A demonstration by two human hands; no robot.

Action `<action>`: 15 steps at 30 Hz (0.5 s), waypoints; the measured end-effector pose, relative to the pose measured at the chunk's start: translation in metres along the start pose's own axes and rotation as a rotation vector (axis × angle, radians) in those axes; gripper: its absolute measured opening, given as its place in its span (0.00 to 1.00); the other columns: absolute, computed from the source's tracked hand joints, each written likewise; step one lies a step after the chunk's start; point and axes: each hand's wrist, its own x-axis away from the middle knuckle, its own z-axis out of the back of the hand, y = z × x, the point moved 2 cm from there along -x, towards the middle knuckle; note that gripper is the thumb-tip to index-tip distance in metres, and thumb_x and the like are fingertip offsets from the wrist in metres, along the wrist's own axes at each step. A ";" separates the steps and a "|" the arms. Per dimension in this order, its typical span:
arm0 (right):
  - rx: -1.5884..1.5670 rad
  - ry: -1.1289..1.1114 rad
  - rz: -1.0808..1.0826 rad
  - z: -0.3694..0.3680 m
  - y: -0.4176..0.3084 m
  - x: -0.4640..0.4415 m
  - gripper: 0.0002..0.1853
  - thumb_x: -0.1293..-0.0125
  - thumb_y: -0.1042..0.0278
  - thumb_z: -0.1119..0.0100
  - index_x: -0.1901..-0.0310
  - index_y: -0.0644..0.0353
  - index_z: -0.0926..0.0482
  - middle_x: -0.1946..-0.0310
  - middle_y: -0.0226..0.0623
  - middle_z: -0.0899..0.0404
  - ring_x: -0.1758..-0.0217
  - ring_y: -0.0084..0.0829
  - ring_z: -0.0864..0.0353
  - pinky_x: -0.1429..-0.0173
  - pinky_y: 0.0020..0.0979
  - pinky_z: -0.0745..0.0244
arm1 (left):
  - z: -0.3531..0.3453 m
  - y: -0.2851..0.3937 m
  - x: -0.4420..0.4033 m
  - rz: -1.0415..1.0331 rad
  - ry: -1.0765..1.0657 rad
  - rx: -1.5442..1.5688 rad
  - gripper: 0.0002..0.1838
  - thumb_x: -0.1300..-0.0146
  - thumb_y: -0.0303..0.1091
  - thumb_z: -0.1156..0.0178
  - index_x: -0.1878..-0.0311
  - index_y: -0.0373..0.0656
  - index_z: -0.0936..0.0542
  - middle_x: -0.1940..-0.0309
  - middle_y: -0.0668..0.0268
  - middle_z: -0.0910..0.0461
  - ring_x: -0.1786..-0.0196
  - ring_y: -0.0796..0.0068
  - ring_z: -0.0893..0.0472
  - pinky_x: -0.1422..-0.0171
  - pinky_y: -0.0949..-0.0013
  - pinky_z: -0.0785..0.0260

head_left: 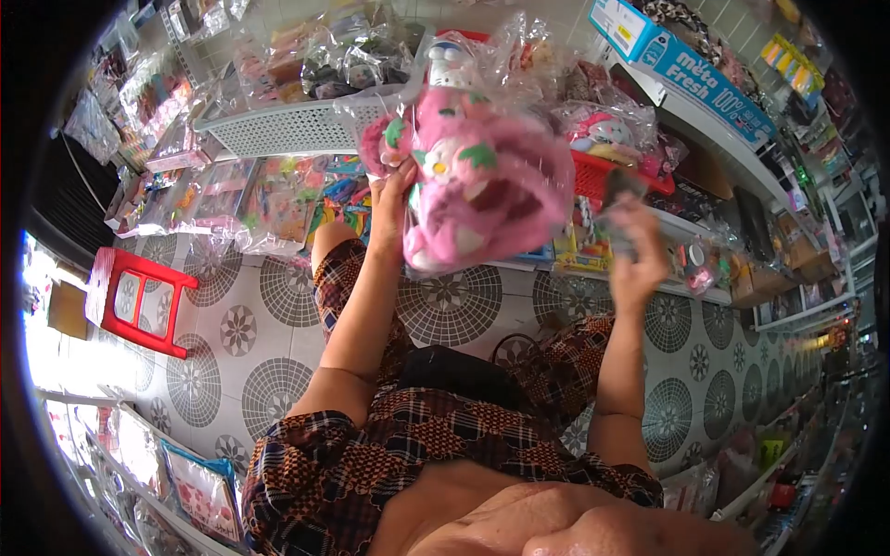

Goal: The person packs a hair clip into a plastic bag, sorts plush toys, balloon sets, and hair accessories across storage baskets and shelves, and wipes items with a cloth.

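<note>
My left hand (393,196) is closed on the edge of a clear plastic bag with a pink plush item (542,176) inside. White flowers, green leaves and strawberry-like shapes decorate the plush, which is held up in front of the shelf. To its right, my right hand (640,258) is raised with its fingers closed round a dark grey, cloth-like thing (623,190). Motion smears that thing, so its exact kind is unclear. A small gap separates the right hand from the bag.
Behind the bag, a white perforated basket (287,130) holds bagged plush goods, with a red basket (603,173) to the right. A blue-and-white carton (691,79) sits on the upper right shelf. A red plastic stool (144,301) stands on the patterned tile floor (236,324) at left.
</note>
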 end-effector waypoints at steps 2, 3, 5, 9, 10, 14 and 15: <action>-0.307 0.278 -0.094 0.017 0.000 -0.023 0.18 0.49 0.85 0.53 0.54 0.65 0.24 0.50 0.40 0.26 0.47 0.35 0.27 0.44 0.33 0.31 | -0.011 -0.003 0.010 0.136 -0.100 0.074 0.18 0.44 0.29 0.48 0.50 0.30 0.29 0.57 0.57 0.24 0.55 0.72 0.23 0.49 0.71 0.31; -0.402 0.233 -0.089 0.014 -0.010 -0.036 0.17 0.47 0.82 0.53 0.54 0.64 0.24 0.49 0.40 0.26 0.47 0.35 0.27 0.42 0.33 0.33 | -0.017 -0.008 0.014 0.154 -0.141 0.051 0.19 0.44 0.29 0.48 0.50 0.30 0.29 0.57 0.57 0.24 0.55 0.71 0.23 0.48 0.71 0.31; -0.534 -0.042 -0.181 0.001 -0.037 -0.048 0.16 0.44 0.77 0.50 0.52 0.63 0.25 0.49 0.41 0.27 0.44 0.37 0.29 0.37 0.37 0.39 | -0.002 -0.038 0.013 0.198 -0.263 -0.005 0.19 0.44 0.28 0.47 0.50 0.31 0.29 0.56 0.58 0.24 0.54 0.70 0.23 0.48 0.69 0.31; -0.513 -0.577 0.172 -0.034 -0.051 -0.058 0.18 0.44 0.66 0.43 0.49 0.51 0.25 0.42 0.37 0.32 0.39 0.41 0.34 0.36 0.41 0.41 | 0.004 -0.049 0.021 0.370 -0.264 0.118 0.15 0.44 0.26 0.46 0.54 0.30 0.25 0.58 0.56 0.22 0.54 0.67 0.22 0.46 0.67 0.31; -0.599 -0.587 0.138 -0.035 -0.034 -0.050 0.18 0.44 0.66 0.43 0.50 0.53 0.25 0.42 0.37 0.33 0.39 0.41 0.34 0.36 0.41 0.40 | 0.010 -0.047 0.023 0.398 -0.312 0.227 0.19 0.45 0.26 0.47 0.49 0.30 0.29 0.54 0.52 0.25 0.50 0.62 0.24 0.43 0.63 0.31; -1.061 -0.698 -0.223 -0.051 0.041 -0.005 0.20 0.42 0.65 0.46 0.48 0.60 0.28 0.41 0.41 0.35 0.39 0.41 0.35 0.39 0.40 0.36 | 0.019 -0.049 0.028 0.515 -0.278 0.242 0.26 0.45 0.29 0.47 0.42 0.31 0.36 0.50 0.49 0.28 0.48 0.59 0.25 0.43 0.59 0.31; -1.337 -0.459 -0.472 -0.062 0.046 0.002 0.21 0.40 0.64 0.49 0.46 0.62 0.31 0.42 0.43 0.35 0.40 0.40 0.34 0.39 0.40 0.36 | 0.014 -0.051 0.028 0.500 -0.285 0.223 0.26 0.45 0.29 0.47 0.42 0.32 0.37 0.50 0.49 0.28 0.49 0.59 0.25 0.44 0.59 0.31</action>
